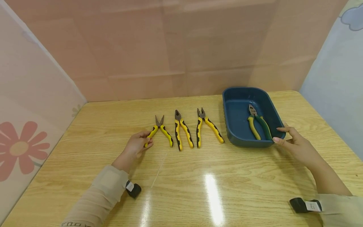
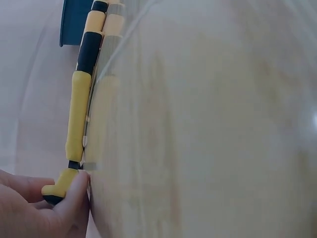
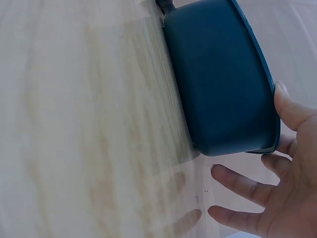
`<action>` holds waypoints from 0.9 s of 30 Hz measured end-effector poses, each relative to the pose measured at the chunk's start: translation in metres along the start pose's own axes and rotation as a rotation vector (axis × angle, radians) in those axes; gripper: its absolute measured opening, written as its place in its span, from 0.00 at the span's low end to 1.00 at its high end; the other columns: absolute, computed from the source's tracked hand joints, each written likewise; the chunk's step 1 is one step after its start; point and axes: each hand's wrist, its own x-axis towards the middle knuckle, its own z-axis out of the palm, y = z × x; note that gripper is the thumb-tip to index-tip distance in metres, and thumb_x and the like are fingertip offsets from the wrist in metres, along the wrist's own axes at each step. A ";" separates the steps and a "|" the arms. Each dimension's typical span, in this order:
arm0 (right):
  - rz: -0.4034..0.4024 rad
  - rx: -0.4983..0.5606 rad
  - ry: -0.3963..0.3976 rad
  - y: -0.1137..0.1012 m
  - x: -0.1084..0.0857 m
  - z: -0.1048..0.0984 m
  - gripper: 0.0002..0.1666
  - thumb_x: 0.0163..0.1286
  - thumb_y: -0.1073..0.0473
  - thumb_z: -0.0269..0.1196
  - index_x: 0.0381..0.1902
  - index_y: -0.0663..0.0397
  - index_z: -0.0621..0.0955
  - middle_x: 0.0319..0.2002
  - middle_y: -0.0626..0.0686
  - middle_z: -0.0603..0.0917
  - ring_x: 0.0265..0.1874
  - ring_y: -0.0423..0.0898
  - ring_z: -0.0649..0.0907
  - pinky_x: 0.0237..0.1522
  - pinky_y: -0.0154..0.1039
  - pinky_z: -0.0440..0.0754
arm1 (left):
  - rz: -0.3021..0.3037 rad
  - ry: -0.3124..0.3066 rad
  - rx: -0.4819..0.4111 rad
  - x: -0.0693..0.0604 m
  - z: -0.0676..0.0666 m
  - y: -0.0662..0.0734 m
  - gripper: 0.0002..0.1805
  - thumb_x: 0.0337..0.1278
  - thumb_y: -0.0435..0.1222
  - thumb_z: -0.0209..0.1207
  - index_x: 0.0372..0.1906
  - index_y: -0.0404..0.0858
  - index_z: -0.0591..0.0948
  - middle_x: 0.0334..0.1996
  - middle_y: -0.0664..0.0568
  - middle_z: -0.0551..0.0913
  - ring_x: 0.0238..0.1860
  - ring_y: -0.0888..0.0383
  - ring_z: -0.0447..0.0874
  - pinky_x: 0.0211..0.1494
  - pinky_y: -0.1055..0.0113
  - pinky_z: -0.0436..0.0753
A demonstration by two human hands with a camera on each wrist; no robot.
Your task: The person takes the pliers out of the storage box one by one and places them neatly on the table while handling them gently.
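Observation:
My left hand [image 1: 139,143] pinches the left handle of the yellow-and-black needle-nose pliers [image 1: 154,131], which lie spread on the table; the left wrist view shows thumb and fingers on the handle's end [image 2: 60,183]. To their right lie two yellow-and-black combination pliers, a middle pair [image 1: 178,121] and a right pair [image 1: 199,126], handles spread. My right hand [image 1: 297,146] holds the near right corner of a blue plastic bin [image 1: 238,140], thumb and index finger at its rim, other fingers extended beside it in the right wrist view. Inside the bin rest green-and-yellow pliers [image 1: 265,126].
Everything stands on a wood-grain table [image 1: 181,183]. A pinkish-brown paper backdrop [image 1: 181,47] rises behind it. Side panels with printed flowers stand on the left [image 1: 56,110] and a cloud-print panel [image 1: 334,78] on the right.

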 end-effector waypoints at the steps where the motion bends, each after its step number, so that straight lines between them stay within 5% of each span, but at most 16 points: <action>1: -0.002 0.002 0.000 0.000 0.000 0.000 0.33 0.67 0.50 0.47 0.62 0.61 0.53 0.66 0.55 0.35 0.32 0.22 0.65 0.29 0.48 0.73 | -0.003 0.013 0.020 0.000 0.000 0.000 0.22 0.59 0.22 0.39 0.60 0.27 0.59 0.55 0.37 0.60 0.41 0.56 0.69 0.46 0.71 0.73; 7: -0.016 0.011 0.004 0.000 -0.001 0.001 0.33 0.67 0.50 0.47 0.62 0.62 0.53 0.66 0.53 0.33 0.31 0.20 0.65 0.30 0.49 0.73 | 0.030 0.065 0.253 -0.002 0.001 0.004 0.21 0.58 0.24 0.43 0.58 0.29 0.64 0.53 0.38 0.65 0.39 0.55 0.71 0.41 0.70 0.75; 12: -0.026 0.010 0.006 0.001 -0.001 0.001 0.32 0.67 0.51 0.47 0.62 0.63 0.53 0.66 0.53 0.33 0.31 0.20 0.65 0.29 0.49 0.73 | 0.073 0.074 0.434 -0.006 0.000 0.007 0.21 0.57 0.25 0.45 0.57 0.30 0.65 0.54 0.37 0.66 0.51 0.47 0.65 0.48 0.61 0.70; 16: -0.026 0.003 0.008 0.002 -0.001 0.001 0.32 0.67 0.50 0.47 0.62 0.63 0.54 0.66 0.53 0.34 0.31 0.19 0.65 0.29 0.49 0.73 | 0.087 0.079 0.478 -0.005 0.000 0.006 0.21 0.56 0.25 0.46 0.57 0.29 0.66 0.56 0.37 0.65 0.57 0.46 0.59 0.55 0.56 0.65; 27: -0.027 0.002 0.004 -0.001 -0.001 0.000 0.33 0.67 0.50 0.47 0.62 0.63 0.53 0.66 0.55 0.34 0.31 0.19 0.64 0.29 0.50 0.73 | 0.147 0.084 0.694 -0.003 -0.003 0.008 0.21 0.50 0.26 0.50 0.53 0.30 0.71 0.51 0.39 0.71 0.51 0.46 0.67 0.51 0.55 0.69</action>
